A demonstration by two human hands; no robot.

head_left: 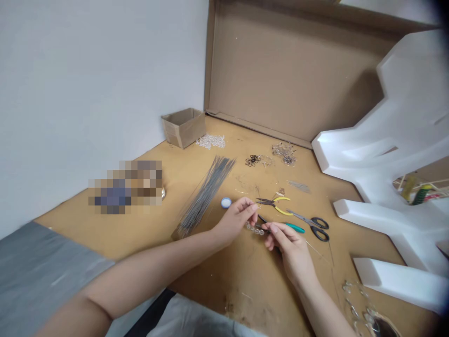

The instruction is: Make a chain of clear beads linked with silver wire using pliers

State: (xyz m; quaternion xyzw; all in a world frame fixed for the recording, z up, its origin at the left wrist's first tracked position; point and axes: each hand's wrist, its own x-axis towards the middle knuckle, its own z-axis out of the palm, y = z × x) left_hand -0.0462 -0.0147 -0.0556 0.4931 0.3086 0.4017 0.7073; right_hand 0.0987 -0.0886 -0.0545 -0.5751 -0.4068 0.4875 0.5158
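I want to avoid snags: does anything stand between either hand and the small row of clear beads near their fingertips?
Nothing visible does: the clear beads are right by the left hand and the right hand. The yellow-handled pliers and green-handled tool lie beyond them.

The beads (255, 229) are small, clear and rounded, lined up one against the next in a short, glassy row that catches the light. From here I see them hanging between the person's two hands, above the tabletop, the row dipping gently from the left hand (235, 221) towards the pinched fingertips of the right hand (290, 245). Its right end sits right by those fingertips; whether the left fingers touch the other end, I can't tell. Whatever threads the beads is too fine to make out, and the fingers make it hard to count them.
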